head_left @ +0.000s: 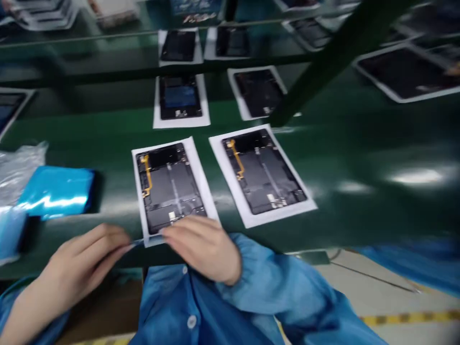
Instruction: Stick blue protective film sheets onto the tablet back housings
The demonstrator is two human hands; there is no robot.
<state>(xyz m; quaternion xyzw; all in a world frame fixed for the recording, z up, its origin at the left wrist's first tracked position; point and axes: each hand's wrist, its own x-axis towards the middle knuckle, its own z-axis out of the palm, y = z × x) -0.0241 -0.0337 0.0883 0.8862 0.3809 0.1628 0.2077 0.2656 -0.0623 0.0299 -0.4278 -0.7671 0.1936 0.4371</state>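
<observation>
Pinches a thin bluish strip [137,243] in the left hand [84,261], thumb and fingertips nearly closed together, just off the near-left corner of the opened tablet [172,187]. Lays the right hand [203,247] over the near edge of the opened tablet, fingers extended and close together; cannot tell, for blur and overlap, whether to call this a grip or a mere touch. Seems to rest there to steady the opened tablet against any pull from the strip.

Keeps the opened tablet inside-up on a white sheet [200,179], presumably to spare its underside from the green surface [359,201] below. Has a second tablet [264,172] on its own sheet to the right of the opened tablet, set apart, perhaps to prevent knocking. Beyond the opened tablet, a farther tablet [181,98], likewise on paper. Left of the opened tablet, a blue pouch [57,191] beside clear plastic wrap [21,165], likely placed there to stay off the sheets.
</observation>
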